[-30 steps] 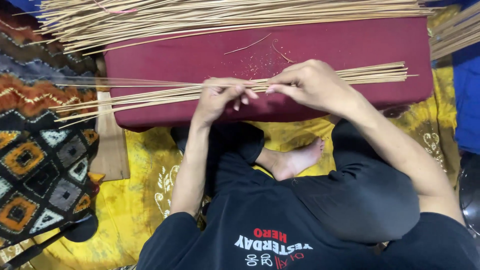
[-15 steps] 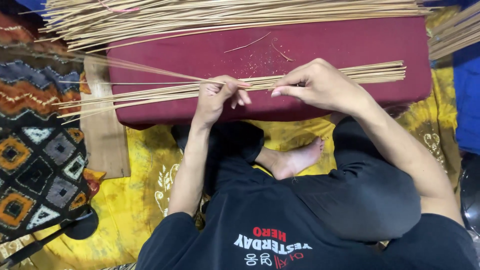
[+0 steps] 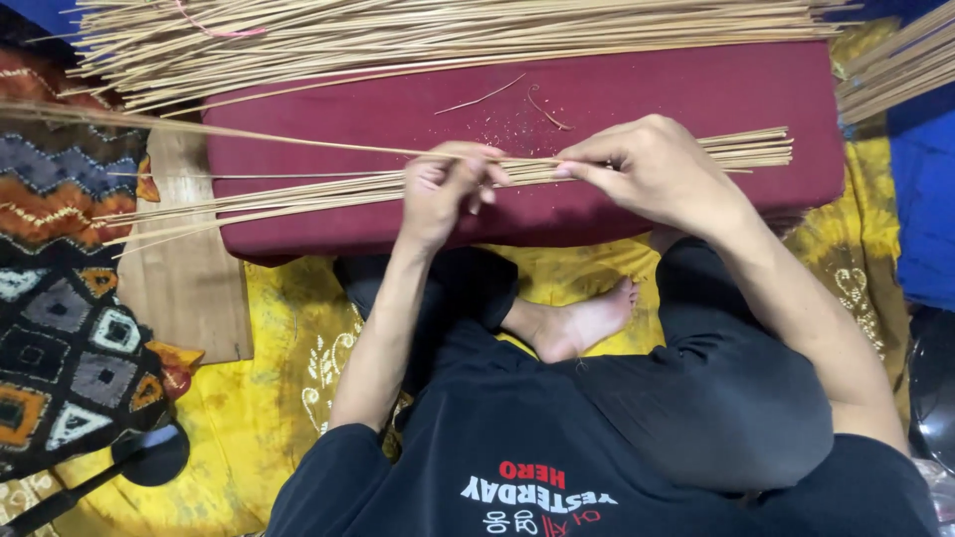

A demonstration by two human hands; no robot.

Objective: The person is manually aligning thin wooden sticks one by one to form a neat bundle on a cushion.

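Observation:
A small bundle of thin pale bamboo sticks (image 3: 298, 194) lies across a dark red cushion (image 3: 637, 85) in front of me. My left hand (image 3: 445, 194) grips the bundle near its middle, thumb on top. My right hand (image 3: 652, 169) pinches the same sticks just to the right. One single stick (image 3: 229, 132) angles up and away to the left from my left hand's fingers. I sit cross-legged in dark clothes, one bare foot (image 3: 577, 323) showing below the cushion.
A large heap of the same sticks (image 3: 448, 30) lies along the cushion's far edge, more at the upper right (image 3: 895, 65). A wooden board (image 3: 189, 278) and a patterned cloth (image 3: 60, 328) lie at left on a yellow sheet (image 3: 269, 388).
One stick has been lifted out of the bundle and swung upward on the left side. My hands stay on the bundle, shifted slightly right.

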